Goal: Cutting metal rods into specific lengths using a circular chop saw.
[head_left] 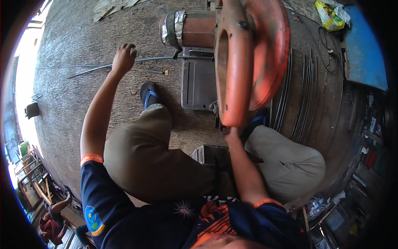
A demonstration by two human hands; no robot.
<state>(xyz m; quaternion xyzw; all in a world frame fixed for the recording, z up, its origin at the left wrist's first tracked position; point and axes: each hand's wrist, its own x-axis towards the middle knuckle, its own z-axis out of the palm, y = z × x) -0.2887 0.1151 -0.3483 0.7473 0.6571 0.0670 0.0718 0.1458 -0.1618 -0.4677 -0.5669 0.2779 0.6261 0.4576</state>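
Note:
My left hand (124,58) is out over the floor with its fingers curled. A small greyish bit shows at the fingertips, too small to name. A thin metal rod (153,58) passes at this hand and runs right to the base (199,85) of an orange cut-off saw (238,79); whether the hand grips the rod is unclear. My right hand (226,132) is low by the near end of the saw's handle, closed and mostly hidden behind it. What it holds cannot be made out. The saw's round guard (271,54) hides part of the base.
Another thin rod (145,69) lies on the worn floor beside my sandalled foot (150,94). Several long rods (286,91) lie right of the saw. A metal box (211,155) sits between my legs. A blue panel (365,50) and yellow bag (329,16) are far right. Another person (54,226) is lower left.

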